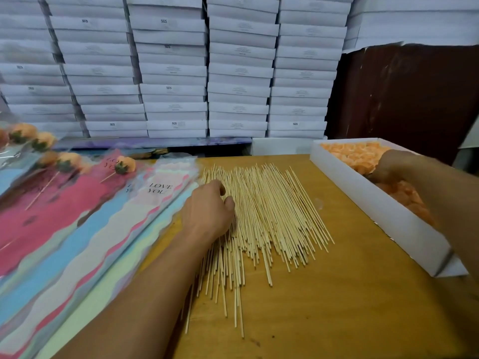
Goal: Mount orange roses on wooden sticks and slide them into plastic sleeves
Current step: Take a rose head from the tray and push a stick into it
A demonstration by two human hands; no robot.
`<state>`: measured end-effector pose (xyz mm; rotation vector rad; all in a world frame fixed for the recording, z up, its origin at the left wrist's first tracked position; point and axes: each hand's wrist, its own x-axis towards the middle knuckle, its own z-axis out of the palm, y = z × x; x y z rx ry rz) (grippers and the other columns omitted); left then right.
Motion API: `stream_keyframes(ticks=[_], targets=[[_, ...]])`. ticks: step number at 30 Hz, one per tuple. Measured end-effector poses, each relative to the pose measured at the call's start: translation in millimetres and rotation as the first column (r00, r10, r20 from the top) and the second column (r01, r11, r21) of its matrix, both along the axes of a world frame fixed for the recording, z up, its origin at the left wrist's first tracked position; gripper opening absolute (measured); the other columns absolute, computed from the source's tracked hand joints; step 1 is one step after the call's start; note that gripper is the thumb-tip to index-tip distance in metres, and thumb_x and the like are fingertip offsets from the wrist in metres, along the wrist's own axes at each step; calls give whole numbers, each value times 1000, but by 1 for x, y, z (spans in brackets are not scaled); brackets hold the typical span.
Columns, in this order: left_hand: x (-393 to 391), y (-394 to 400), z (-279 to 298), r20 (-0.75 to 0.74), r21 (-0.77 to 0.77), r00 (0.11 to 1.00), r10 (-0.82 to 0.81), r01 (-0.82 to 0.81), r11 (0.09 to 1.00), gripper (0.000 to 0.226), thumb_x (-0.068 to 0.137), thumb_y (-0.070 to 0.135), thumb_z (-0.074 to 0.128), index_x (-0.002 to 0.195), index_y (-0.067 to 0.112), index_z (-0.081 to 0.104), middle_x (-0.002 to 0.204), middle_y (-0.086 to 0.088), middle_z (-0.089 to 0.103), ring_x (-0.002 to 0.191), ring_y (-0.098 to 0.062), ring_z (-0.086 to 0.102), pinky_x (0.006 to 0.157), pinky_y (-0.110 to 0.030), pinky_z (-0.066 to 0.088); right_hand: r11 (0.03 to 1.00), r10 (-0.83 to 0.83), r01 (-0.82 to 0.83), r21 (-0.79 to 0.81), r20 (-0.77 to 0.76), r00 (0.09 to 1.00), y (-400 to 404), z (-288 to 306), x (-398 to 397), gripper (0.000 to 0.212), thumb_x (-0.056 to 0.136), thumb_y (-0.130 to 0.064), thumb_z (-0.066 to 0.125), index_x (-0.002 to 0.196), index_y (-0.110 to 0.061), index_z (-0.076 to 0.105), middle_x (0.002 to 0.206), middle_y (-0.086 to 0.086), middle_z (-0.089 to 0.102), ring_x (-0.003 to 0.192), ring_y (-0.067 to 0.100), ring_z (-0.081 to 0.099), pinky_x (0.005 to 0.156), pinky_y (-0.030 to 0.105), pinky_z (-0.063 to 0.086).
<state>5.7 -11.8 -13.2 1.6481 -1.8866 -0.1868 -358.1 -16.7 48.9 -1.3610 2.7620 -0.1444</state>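
A smooth, yellow-brown wooden tabletop fills the foreground. Beyond its far edge, flat white cardboard boxes rise in several tall stacks side by side, some printed with small "SGS" marks. Past the far right corner stands a dark reddish-brown panel.

- Two hands: the left hand and the right hand.
- One table.
- One long white box holding loose orange roses, too many to count.
- Wooden sticks: one spread pile, far too many to count.
- Roses already on sticks: about five or six, blurred.
- Plastic sleeves: several overlapping, count unclear.
- Stacked white boxes: about five columns.
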Motion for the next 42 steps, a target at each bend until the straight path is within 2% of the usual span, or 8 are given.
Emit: stream_keyframes(ticks=[7,16,20,23,25,28,32,42], targets=[[-1,-1,0,-2,-6,1000,6,-6,1000,27,96,35,57,116,18,62,106,-4,68,94,-26,63,80,-42,55,996,-36,45,74,-115,993,-1,1,-6,32,96,-35,66,103,-6,54,84,13,55,77,28,57,78,37,50],[-2,-2,-1,2,2,1000,15,-15,1000,26,96,35,57,114,19,63,105,-3,68,92,-25,64,79,-42,55,999,-35,37,15,-105,994,2,-3,-15,23,96,-22,66,90,-3,53,81,14,51,79,29,56,84,39,50],[-2,-2,-2,-1,-7,1000,14,-14,1000,26,96,35,57,114,18,63,105,-4,69,92,-25,64,80,-42,55,995,-89,83,-54,-113,990,3,3,-20,39,87,-22,76,113,1,58,95,19,59,92,36,62,93,47,55],[-3,-3,-2,-12,-16,1000,18,-18,1000,26,96,36,57,114,19,63,105,-3,68,91,-24,63,79,-40,55,982,-121,111,-152,-57,991,6,16,-18,35,83,-18,79,104,1,59,89,20,64,78,36,67,77,46,61],[-3,-4,-2,-33,-27,999,8,-9,1000,27,96,38,58,114,19,63,104,-2,68,90,-23,63,79,-40,55,963,-112,118,-244,37,993,6,28,-16,26,81,-14,81,91,2,62,77,20,68,54,31,70,51,35,59],[-3,-4,-1,-115,-78,993,-36,27,997,31,95,42,59,112,17,64,100,-1,67,88,-21,62,80,-41,54,919,-38,98,-382,163,986,6,42,-2,22,81,-14,82,82,1,66,65,17,69,34,20,62,34,23,46],[-4,0,2,-232,-162,958,-170,134,978,34,94,42,65,118,18,65,93,5,64,85,-13,60,81,-36,54,872,178,-29,-488,262,948,6,51,46,23,86,-21,77,83,1,70,58,11,69,38,18,62,40,26,49],[-7,11,5,-367,-182,830,-421,379,907,64,83,39,78,140,20,55,116,9,66,101,2,61,87,-24,55,831,547,-375,-410,483,684,16,19,190,18,85,-16,75,77,-1,71,44,0,59,36,12,51,41,22,46]])
